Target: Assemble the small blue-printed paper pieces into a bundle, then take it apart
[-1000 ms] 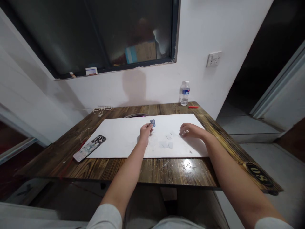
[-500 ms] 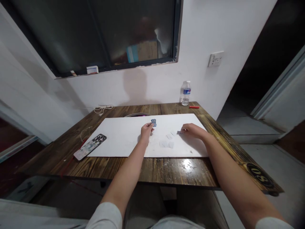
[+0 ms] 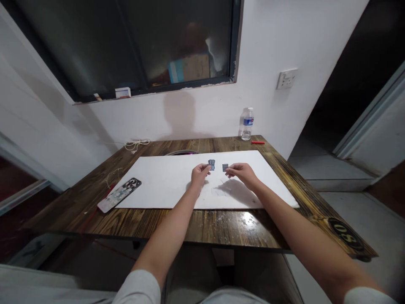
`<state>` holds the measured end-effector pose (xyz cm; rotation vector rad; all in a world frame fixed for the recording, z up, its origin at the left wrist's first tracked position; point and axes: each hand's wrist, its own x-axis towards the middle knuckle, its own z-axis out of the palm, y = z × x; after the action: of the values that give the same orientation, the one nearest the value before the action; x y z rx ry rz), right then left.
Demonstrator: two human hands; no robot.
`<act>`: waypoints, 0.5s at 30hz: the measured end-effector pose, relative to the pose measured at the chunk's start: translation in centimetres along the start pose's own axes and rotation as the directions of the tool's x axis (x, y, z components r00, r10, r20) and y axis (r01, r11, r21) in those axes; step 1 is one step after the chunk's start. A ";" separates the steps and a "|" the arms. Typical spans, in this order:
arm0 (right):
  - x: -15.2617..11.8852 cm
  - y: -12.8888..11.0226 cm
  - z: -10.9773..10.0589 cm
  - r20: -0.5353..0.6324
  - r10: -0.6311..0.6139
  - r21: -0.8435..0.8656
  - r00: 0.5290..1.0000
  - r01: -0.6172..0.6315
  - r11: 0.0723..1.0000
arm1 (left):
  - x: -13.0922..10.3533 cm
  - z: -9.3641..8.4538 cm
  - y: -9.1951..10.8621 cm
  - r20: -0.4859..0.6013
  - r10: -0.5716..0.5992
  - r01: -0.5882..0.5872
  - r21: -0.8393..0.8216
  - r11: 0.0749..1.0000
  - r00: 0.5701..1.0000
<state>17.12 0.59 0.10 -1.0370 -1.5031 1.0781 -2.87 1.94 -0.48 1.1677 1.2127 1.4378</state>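
Note:
Pinched in my left hand point(image 3: 200, 174) are a few small dark blue cards point(image 3: 211, 164) with pale print, overlapping each other. My right hand point(image 3: 244, 172) grips the edge of another small blue card point(image 3: 225, 167), held just right of those, with a gap between. Both hands are over a white board point(image 3: 164, 181) on the wooden table. Below and between the hands lie several small white pieces point(image 3: 219, 191), partly in the shadow of my right hand. The print on the cards is too small to read.
A phone in a patterned case point(image 3: 120, 196) overlaps the board's left edge. At the back of the table point(image 3: 218, 145) are a white cable point(image 3: 136, 145), a water bottle point(image 3: 247, 124) and a red pen-like object point(image 3: 257, 142). A wall rises behind the table.
My right hand has moved left and lifted its blue card off the board, bringing it beside my left hand. My left hand has shifted slightly right with its cards.

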 end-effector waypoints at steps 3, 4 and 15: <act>-0.2 0.0 0.8 -0.039 0.030 0.089 0.999 -0.026 0.996 | -0.9 0.6 0.5 0.066 0.032 -0.032 -0.009 0.999 0.997; -0.3 0.1 0.9 -0.052 0.034 0.100 0.998 -0.029 0.995 | -1.1 0.8 0.6 0.092 0.039 -0.039 -0.010 0.999 0.995; -0.5 -0.4 1.2 -0.107 0.000 0.070 0.994 0.008 0.998 | -2.1 1.3 1.3 0.108 0.022 -0.024 0.017 1.000 0.994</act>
<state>16.00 -0.18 0.18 -1.0260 -1.3719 1.0488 -1.38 -0.05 0.67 1.2590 1.1430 1.3654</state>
